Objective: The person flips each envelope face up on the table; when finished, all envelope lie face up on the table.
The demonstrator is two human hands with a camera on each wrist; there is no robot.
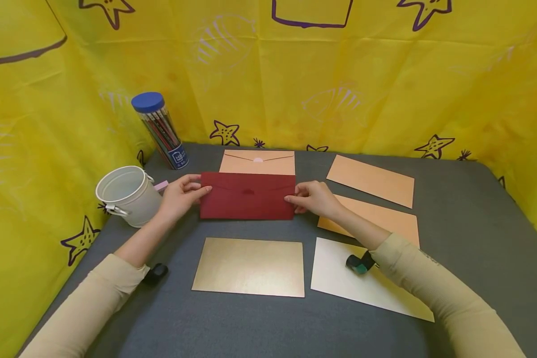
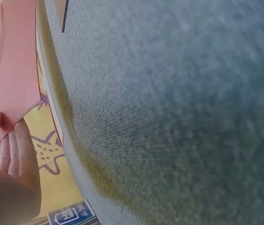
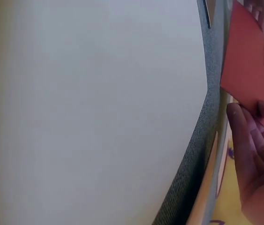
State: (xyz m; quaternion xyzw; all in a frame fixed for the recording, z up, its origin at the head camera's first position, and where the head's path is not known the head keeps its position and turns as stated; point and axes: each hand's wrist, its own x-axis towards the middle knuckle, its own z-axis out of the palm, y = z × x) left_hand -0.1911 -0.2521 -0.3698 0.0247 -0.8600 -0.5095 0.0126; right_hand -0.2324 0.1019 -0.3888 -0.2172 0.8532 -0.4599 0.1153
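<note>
A yellow cloth (image 1: pixel 268 79) printed with starfish and fish hangs behind a dark grey table (image 1: pixel 174 318). The largest piece near me is a pale flat rectangle (image 1: pixel 353 283) at the right, partly under my forearm; a gold flat rectangle (image 1: pixel 249 267) lies to its left. Beyond the pale one, two peach rectangles (image 1: pixel 370 181) lie at a slant. At the middle I hold up a red envelope (image 1: pixel 247 204), its flap side towards me, raised off the table and in front of a peach envelope (image 1: pixel 239 165) with a pale seal. A white bucket (image 1: pixel 130 196) stands at my left, and behind it a blue-lidded tub of pencils (image 1: pixel 161 132). My hands are apart, one at each short end of the red envelope: my left hand (image 1: pixel 181 193) pinches the left edge between thumb and fingers, my right hand (image 1: pixel 313 197) pinches the right. Smallest, a pink strip (image 1: pixel 161 185) shows between bucket and left hand.
</note>
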